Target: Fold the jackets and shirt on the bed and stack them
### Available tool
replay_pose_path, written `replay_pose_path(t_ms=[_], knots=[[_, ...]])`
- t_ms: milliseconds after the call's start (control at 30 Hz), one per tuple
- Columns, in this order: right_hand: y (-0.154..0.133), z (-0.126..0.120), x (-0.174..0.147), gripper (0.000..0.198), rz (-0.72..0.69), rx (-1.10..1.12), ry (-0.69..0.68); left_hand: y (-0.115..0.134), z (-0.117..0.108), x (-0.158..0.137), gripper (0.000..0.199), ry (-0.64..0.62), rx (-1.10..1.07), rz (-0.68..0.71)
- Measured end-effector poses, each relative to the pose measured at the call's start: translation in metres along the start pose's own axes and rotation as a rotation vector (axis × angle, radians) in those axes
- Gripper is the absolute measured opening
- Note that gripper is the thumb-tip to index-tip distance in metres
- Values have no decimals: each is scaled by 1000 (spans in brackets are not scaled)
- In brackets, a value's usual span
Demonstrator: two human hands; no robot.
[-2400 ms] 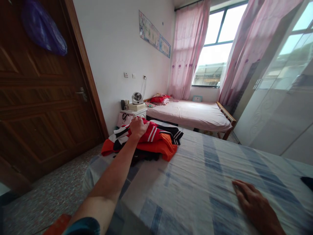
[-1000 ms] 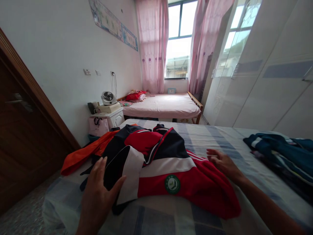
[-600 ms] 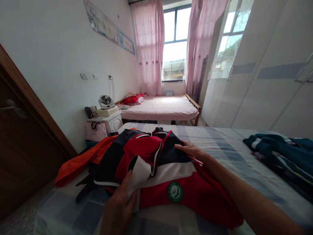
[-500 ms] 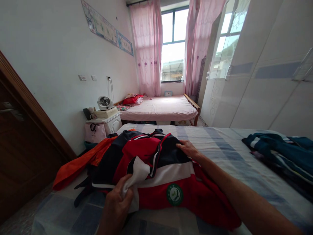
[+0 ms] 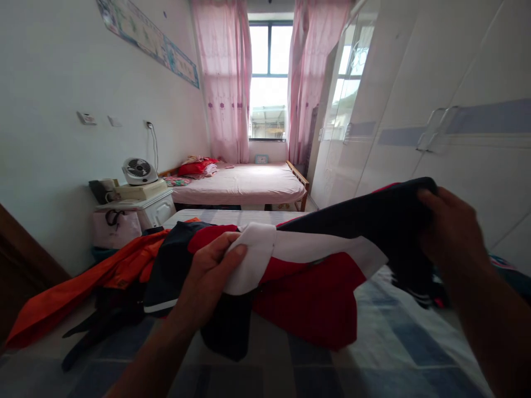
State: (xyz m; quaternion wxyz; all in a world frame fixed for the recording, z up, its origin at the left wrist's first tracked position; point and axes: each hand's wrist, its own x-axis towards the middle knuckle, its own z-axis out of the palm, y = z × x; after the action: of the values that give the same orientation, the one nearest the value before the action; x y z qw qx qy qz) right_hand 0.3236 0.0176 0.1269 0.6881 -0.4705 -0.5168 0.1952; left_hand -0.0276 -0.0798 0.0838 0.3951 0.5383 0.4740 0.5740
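A red, white and navy shirt (image 5: pixel 307 301) is stretched between my two hands over the bed. My left hand (image 5: pixel 211 271) pinches its white collar, thumb on top. At the right, my right hand (image 5: pixel 452 237) grips the dark navy part and holds it up; its fingers are partly hidden by the cloth. The red lower part hangs in folds above the sheet. Left of it lies another red and navy garment (image 5: pixel 172 271) with a white stripe, and beyond that an orange garment (image 5: pixel 91 282); where one piece ends under the other I cannot tell.
A blue and white checked sheet (image 5: pixel 269 376) covers the bed. Dark teal clothes (image 5: pixel 512 273) lie at the far right, partly behind my right arm. Behind stand a cabinet (image 5: pixel 160 204) with a fan (image 5: pixel 140 171), a second bed (image 5: pixel 249 185) and a white wardrobe (image 5: pixel 394 166).
My right hand has lifted the navy part up and to the right, pulling the shirt off the pile. My left hand has risen slightly with the collar. The view has turned right.
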Motion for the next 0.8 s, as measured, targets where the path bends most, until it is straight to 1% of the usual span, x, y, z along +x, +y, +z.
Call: replay_pose_path(t_ms=[67,100,200,267,333,400,433,467,500,533,567,600,633,667,700,733,800], knots=[[-8,-22,-3,29,47,47,110,16,13,13,40,-24,-69,31],[-11,-29,-3,26,56,65,139,25,20,23,39,-27,-110,59],[-11,-37,6,21,48,66,154,44,39,68,35,-50,-231,147],[0,-34,18,23,41,35,152,45,50,103,40,-93,-291,170],[22,-30,28,27,65,-7,111,36,54,128,51,-118,-263,181],[51,-28,30,36,147,-136,34,17,49,135,56,-117,-32,206],[66,-29,25,43,195,-239,-18,5,43,132,56,-114,122,225],[81,-31,17,51,235,-360,-72,-7,34,124,56,-151,321,259],[93,-34,5,60,263,-485,-133,-19,23,112,55,-192,415,278],[104,-38,-10,66,281,-582,-201,-32,11,99,55,-261,480,277],[111,-43,-28,70,295,-642,-272,-45,-2,85,62,-392,670,301],[114,-47,-47,71,326,-676,-369,-56,-15,72,75,-475,853,320],[114,-50,-67,73,367,-689,-466,-67,-27,61,87,-526,1013,322],[110,-52,-87,74,395,-689,-572,-77,-37,52,93,-561,1148,341],[104,-51,-105,75,420,-684,-670,-85,-44,47,93,-558,1257,369],[95,-48,-120,74,419,-666,-749,-91,-49,44,88,-526,1340,402],[78,-34,-143,71,359,-627,-863,-98,-50,48,71,-416,1426,468]])
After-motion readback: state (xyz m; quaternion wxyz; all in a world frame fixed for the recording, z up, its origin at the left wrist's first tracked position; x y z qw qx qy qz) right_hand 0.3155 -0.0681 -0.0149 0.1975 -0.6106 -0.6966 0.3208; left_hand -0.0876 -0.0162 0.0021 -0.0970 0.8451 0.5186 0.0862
